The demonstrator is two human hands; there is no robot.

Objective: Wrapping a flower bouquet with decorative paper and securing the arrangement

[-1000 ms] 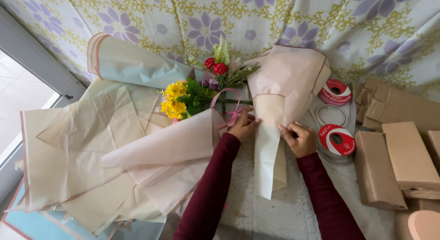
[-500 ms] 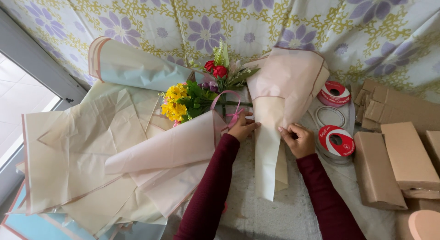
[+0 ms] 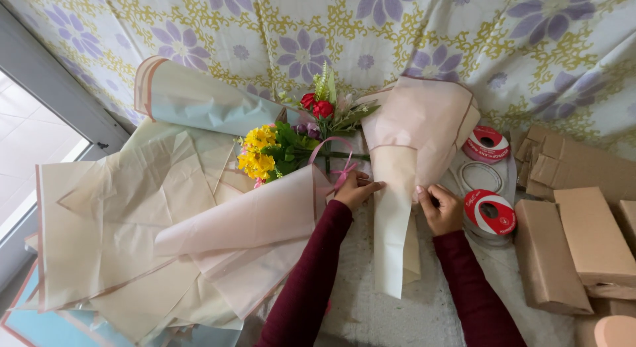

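Stacked sheets of beige and pale pink wrapping paper (image 3: 126, 234) run off the left and bottom edges, so their full extent is hidden. A small bouquet of yellow and red flowers (image 3: 285, 145) lies just beyond the fingertips of the left hand (image 3: 354, 190), its stems partly covered by paper and a thin pink ribbon (image 3: 334, 163). That hand rests flat, fingers extended onto the folded pink-and-cream paper cone (image 3: 407, 161), pressing rather than gripping. The right hand (image 3: 442, 209) pinches the cone's right edge with curled fingers. Just right of its knuckles lies a red-and-white ribbon spool (image 3: 491, 212); brown cardboard boxes (image 3: 576, 241) are cut off at the right edge.
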